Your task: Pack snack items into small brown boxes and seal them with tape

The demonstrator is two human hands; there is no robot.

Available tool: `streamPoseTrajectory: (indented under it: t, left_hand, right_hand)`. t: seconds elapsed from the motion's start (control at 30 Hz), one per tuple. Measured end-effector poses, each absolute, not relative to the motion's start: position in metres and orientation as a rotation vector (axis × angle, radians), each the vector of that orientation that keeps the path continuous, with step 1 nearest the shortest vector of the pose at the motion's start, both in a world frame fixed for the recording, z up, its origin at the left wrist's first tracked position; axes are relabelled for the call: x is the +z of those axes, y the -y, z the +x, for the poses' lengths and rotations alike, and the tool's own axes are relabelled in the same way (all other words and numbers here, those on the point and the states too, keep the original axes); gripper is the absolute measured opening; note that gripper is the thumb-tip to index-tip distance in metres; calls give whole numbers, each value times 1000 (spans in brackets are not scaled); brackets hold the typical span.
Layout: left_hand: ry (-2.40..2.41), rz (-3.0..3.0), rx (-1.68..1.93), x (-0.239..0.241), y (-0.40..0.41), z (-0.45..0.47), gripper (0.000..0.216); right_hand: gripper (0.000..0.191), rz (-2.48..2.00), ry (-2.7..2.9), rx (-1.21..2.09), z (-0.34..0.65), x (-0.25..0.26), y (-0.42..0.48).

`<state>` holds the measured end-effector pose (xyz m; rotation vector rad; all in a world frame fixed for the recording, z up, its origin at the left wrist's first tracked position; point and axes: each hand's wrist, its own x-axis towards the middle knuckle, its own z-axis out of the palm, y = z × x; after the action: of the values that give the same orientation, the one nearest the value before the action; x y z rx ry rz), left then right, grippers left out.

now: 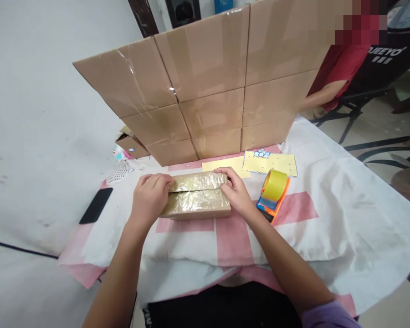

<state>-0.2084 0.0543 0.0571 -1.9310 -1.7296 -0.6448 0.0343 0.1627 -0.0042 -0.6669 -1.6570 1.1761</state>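
A small cardboard box (pixel 198 200) lies on the cloth-covered table in front of me, with shiny clear tape over its top and a dark seam running lengthwise. My left hand (pixel 152 193) grips its left end, fingers curled over the top edge. At the opposite end, my right hand (pixel 235 187) holds the corner between thumb and fingers. To the right of the box rests an orange tape dispenser (pixel 283 200) carrying a roll of yellowish tape (pixel 274 184).
Stacked taped cardboard boxes (pixel 212 95) stand like a wall behind. Yellow paper sheets (pixel 276 164) lie before them. A black phone (pixel 96 206) sits at left, near a white perforated object (pixel 119 172). A person in a red sleeve (pixel 348 64) is at the far right.
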Motion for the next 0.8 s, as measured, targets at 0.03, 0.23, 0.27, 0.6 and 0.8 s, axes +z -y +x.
streamPoseTrajectory:
  t: [0.03,0.23,0.27,0.6,0.8]
  left_hand:
    - [1714,-1929,-676,56,-50,-208,17]
    - [1571,-1822,-1025,41,-33,-200,7]
    - [1555,-1790,-1057,36,-31,-199,7]
    - [1330,-1041,-1724,79,-16,-175,27]
    - [1783,-971,-1974,84,-17,-228,18]
  right_hand:
    - [42,-674,1658,1166,33,-5,-163]
    - [39,-747,1627,1174,34,-7,-163]
    - [39,-742,1630,1173,34,-7,-162]
    - [37,-770,1723,939,24,-11,-157]
    - [33,-695,1686,962,27,-17,-157]
